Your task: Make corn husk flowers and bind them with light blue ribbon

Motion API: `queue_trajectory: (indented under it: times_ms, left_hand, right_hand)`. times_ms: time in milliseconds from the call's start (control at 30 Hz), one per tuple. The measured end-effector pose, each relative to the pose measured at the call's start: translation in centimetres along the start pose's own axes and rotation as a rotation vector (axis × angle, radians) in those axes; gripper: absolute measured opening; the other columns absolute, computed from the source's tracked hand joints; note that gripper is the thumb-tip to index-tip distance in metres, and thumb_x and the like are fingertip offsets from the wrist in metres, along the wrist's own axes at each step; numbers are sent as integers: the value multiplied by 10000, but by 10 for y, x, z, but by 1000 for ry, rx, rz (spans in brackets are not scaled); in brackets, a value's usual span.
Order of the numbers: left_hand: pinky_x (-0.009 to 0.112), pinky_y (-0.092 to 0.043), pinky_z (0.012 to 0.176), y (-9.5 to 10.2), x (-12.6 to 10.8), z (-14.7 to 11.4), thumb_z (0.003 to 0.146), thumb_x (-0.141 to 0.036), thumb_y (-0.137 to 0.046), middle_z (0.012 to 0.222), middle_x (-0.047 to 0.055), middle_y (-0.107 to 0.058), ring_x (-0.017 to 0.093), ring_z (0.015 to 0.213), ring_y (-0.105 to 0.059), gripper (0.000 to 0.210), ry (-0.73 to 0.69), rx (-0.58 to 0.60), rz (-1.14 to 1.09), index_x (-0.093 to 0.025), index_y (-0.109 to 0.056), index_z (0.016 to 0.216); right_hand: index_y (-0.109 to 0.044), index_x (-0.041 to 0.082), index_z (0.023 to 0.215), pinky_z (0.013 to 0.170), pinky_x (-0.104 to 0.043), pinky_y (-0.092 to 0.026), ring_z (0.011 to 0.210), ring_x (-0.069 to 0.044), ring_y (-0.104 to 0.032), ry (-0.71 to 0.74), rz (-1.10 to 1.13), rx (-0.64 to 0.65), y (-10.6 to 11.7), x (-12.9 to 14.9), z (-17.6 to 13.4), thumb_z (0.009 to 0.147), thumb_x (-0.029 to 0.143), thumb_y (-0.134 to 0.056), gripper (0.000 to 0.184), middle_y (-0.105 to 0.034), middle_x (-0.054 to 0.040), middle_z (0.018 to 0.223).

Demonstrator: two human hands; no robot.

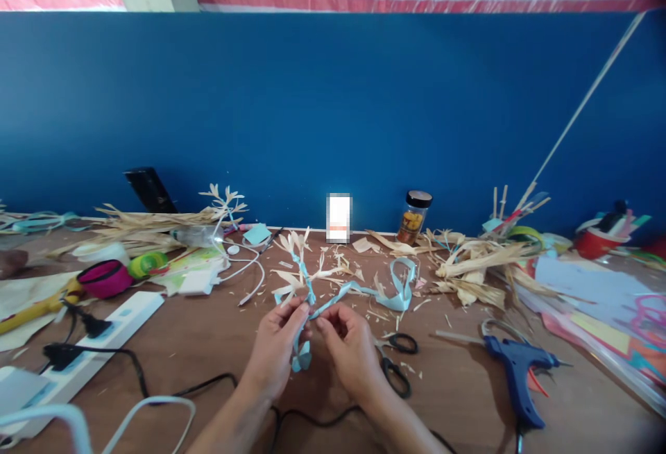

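Observation:
My left hand point(284, 339) pinches the stem of a husk flower point(295, 242), whose pale dried petals point away from me. Light blue ribbon point(347, 290) wraps this stem. Closed on the ribbon close to the stem is my right hand point(349, 343). From there the ribbon runs right into a loose loop on the table, and another bit of blue hangs below my left fingers. Pale husk pieces point(325, 272) lie just behind the flower. Scissors point(398, 364) with black handles rest beside my right hand, their blades partly hidden by it.
A blue glue gun point(520, 371) lies at right, and a white power strip point(119, 332) with black plugs at left. Black cable crosses near my wrists. Behind are a lidded jar point(413, 218), dried husks point(473, 263), a red cup point(598, 240) and a blue partition point(333, 107).

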State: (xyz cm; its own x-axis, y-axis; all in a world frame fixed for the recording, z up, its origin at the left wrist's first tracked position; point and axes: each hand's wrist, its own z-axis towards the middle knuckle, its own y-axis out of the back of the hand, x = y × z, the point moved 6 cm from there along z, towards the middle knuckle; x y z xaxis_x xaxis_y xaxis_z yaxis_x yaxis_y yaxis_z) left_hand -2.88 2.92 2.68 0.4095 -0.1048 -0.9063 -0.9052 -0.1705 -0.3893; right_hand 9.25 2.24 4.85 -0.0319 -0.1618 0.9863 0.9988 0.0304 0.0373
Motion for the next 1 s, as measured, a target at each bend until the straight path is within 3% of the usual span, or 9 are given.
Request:
queue_trajectory:
  times_ms: [300,567,733,867,1000]
  left_hand:
    - [121,-260,357,-11,-4,-6,701,-326,-636,474,-65,-440,17,375,-350,199,28,117,-106,-134,-590,719]
    - [111,-290,388,-8,-1,-5,710,-300,-639,486,-58,-439,15,411,-360,178,67,124,-123,-126,-600,701]
    - [109,-305,391,-9,-3,-5,663,-269,-684,538,-62,-470,10,417,-356,200,101,110,-166,-138,-622,801]
    - [113,-307,395,-10,-3,-7,665,-268,-681,500,-71,-434,18,418,-366,168,112,117,-161,-141,-571,676]
    - [120,-301,390,-10,-5,-7,661,-255,-685,499,-76,-421,23,410,-364,181,116,109,-164,-144,-545,692]
  right_hand:
    - [-569,173,714,530,-215,-421,549,-126,-547,-29,178,88,-12,-2,-4,781,236,-527,101,-604,9,607]
    - [-566,165,715,531,-198,-388,564,-110,-513,-20,204,90,-11,-6,-3,778,221,-530,92,-585,20,623]
    - [-569,162,724,542,-198,-397,574,-110,-507,-32,185,100,-11,-9,-4,779,254,-533,114,-578,16,644]
    - [-566,165,713,513,-191,-389,550,-103,-492,-44,171,110,-13,-10,-5,781,261,-529,123,-557,22,623]
    - [-596,160,770,540,-204,-398,574,-108,-502,-19,84,126,-7,-4,-2,776,249,-533,109,-589,4,670]
